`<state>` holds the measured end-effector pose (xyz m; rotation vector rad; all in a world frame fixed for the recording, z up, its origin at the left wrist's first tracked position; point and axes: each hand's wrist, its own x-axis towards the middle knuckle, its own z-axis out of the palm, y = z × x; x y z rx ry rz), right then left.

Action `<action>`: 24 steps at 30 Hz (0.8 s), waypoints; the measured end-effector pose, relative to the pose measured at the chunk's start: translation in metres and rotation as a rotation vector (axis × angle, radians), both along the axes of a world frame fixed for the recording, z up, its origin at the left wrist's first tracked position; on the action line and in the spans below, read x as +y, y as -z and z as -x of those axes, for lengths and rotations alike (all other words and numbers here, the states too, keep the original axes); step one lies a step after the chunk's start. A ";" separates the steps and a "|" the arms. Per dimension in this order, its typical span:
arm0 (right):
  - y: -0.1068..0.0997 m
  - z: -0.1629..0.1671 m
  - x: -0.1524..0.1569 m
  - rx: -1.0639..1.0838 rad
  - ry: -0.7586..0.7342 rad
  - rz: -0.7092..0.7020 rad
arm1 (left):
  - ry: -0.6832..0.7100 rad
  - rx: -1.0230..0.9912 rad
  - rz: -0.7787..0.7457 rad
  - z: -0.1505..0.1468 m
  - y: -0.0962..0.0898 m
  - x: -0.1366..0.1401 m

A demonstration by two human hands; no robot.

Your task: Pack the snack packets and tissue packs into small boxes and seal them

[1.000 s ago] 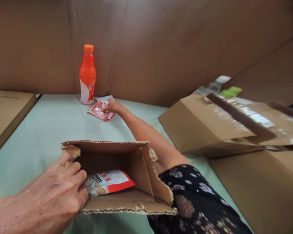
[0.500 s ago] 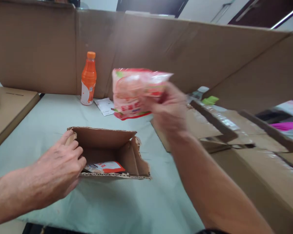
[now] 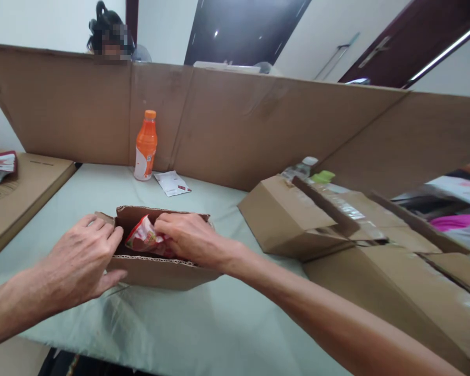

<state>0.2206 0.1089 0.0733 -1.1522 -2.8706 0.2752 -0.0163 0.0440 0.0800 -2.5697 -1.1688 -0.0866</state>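
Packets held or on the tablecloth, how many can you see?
2: a white packet lying on the tablecloth near the orange bottle, and a pink packet in the right hand, inside the open box. Others may be hidden inside.

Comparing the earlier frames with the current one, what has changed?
The right hand took hold of the pink-and-red plastic packet beside the orange plastic bottle, lifted it, baring more of the flat white packet, and brought it nearer and down into the small open brown cardboard box. The left hand stayed at the box's left end; the bottle and white packet stayed in place.
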 end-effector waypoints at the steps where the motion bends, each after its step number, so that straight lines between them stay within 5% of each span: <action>1: 0.002 0.003 0.003 -0.020 -0.031 0.055 | 0.023 -0.038 0.008 0.000 0.001 0.001; 5: -0.008 -0.012 0.005 0.047 -0.249 0.416 | 0.185 -0.207 0.137 0.004 0.012 0.009; 7: -0.020 -0.032 0.007 0.190 -0.236 0.514 | 0.239 -0.277 0.210 0.006 0.017 0.014; 11: -0.027 -0.066 0.044 0.570 0.166 0.230 | 0.281 -0.336 0.253 0.008 0.018 0.019; 13: -0.010 -0.074 0.086 0.580 0.466 0.074 | 0.293 -0.341 0.244 0.006 0.015 0.020; 16: 0.040 -0.074 0.159 0.440 0.811 0.046 | 0.312 -0.356 0.214 0.002 0.017 0.023; 20: 0.105 -0.067 0.237 0.360 0.968 0.118 | 0.331 -0.442 0.088 0.004 0.039 0.025; 24: 0.137 -0.059 0.278 0.343 1.072 0.222 | 0.330 -0.411 0.031 0.018 0.062 0.025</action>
